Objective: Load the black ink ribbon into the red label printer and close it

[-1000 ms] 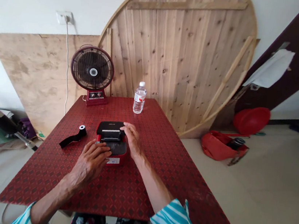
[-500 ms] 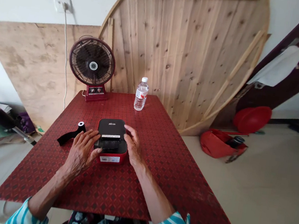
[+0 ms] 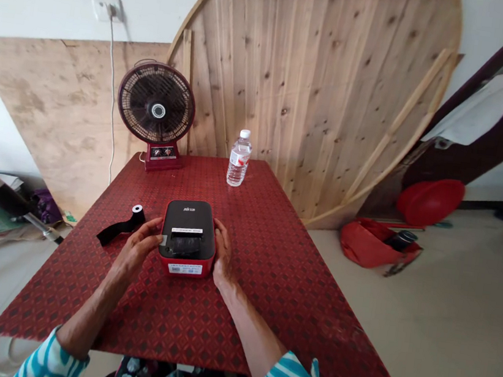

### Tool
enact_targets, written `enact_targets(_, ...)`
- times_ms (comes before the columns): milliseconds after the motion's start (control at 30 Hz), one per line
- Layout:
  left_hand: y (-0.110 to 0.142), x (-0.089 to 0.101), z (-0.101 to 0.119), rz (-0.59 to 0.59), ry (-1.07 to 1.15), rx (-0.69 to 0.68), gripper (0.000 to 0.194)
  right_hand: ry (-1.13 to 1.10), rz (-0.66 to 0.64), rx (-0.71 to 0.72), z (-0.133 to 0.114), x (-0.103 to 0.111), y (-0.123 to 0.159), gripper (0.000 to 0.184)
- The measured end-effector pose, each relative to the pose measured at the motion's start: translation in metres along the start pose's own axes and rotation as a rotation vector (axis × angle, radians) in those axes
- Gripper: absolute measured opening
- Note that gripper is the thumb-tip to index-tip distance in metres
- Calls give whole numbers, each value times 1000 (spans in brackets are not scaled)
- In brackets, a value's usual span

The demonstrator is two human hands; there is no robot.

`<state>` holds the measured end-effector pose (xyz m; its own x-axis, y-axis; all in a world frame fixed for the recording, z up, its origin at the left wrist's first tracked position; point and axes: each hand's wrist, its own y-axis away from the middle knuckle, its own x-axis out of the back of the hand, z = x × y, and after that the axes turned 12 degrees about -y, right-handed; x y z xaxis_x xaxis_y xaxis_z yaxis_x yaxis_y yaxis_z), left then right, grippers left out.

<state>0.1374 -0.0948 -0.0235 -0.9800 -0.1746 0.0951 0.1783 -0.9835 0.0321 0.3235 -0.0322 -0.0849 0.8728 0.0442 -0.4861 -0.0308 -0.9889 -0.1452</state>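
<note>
A small red label printer [image 3: 190, 220] with a black top sits on the red patterned table, a white label strip on its top and a printed sticker on its front. My left hand [image 3: 141, 243] grips its left side, thumb by a small pale tab on the edge. Against the right side rests my right hand [image 3: 223, 256], fingers curved along the casing. Left of the printer stands a small black roll [image 3: 137, 216] with a white core, its loose black strip trailing toward the left.
At the table's [image 3: 280, 322] back left stands a dark red fan [image 3: 158, 111]; a water bottle [image 3: 239, 161] is to its right. A round wooden board [image 3: 310, 91] leans on the wall behind. An orange-red bag [image 3: 362, 243] lies on the floor at right.
Both hands have come down from the printer's top to its two sides. The black top shows more fully now and appears to lie flat. The roll has stayed in place.
</note>
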Motion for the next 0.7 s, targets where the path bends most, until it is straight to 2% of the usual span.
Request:
enact_targets(100,-6,1,-1,-28,53,40,68,24,16,3,4,2,-1,46)
enact_targets(433,-9,5,5,-157,29,41,64,26,24,7,5,3,1,41)
enact_targets(700,-9,2,6,-153,-1,23,63,53,18,30,3,2,3,44)
